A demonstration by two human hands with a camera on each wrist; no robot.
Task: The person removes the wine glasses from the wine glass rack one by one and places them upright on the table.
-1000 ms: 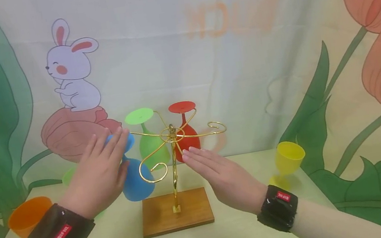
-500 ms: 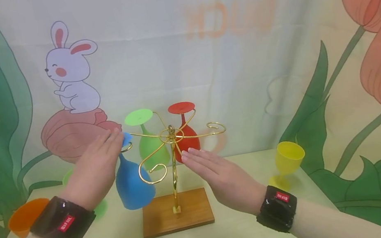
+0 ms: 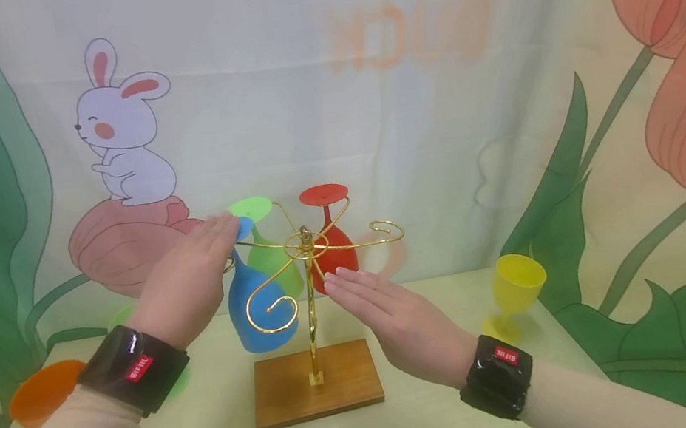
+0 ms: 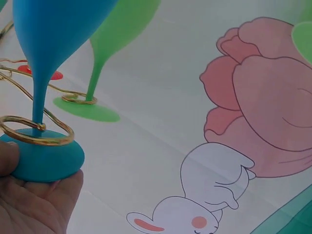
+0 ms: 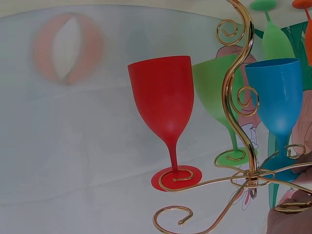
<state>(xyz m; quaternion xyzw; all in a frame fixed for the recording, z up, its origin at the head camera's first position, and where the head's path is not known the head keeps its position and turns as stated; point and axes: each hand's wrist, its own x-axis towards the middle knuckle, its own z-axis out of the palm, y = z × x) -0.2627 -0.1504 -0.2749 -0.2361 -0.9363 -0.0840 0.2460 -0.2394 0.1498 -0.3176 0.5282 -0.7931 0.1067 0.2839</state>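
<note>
My left hand point(image 3: 192, 279) pinches the foot of an upside-down blue goblet point(image 3: 257, 310) between thumb and fingers. In the left wrist view, the goblet's stem point(image 4: 40, 100) stands within the curl of a gold hook point(image 4: 63, 139), the foot just beyond it. The hook belongs to a gold wire goblet rack point(image 3: 313, 316) with a wooden base point(image 3: 318, 397). My right hand point(image 3: 407, 323) reaches to the rack's near right arm; its fingers pinch a gold curl point(image 5: 292, 207) in the right wrist view. The thumb is hidden from the head view.
A green goblet point(image 3: 277, 265) and a red goblet point(image 3: 338, 248) hang upside down on the rack's back hooks. An upright yellow goblet point(image 3: 519, 283) stands at right. An orange goblet point(image 3: 41, 393) and another green one point(image 3: 120, 318) are at left, partly hidden by the left arm.
The left hand shifted the blue goblet left, then back right and slightly up, towards the rack post. The right hand has stayed at the rack's near right arm.
</note>
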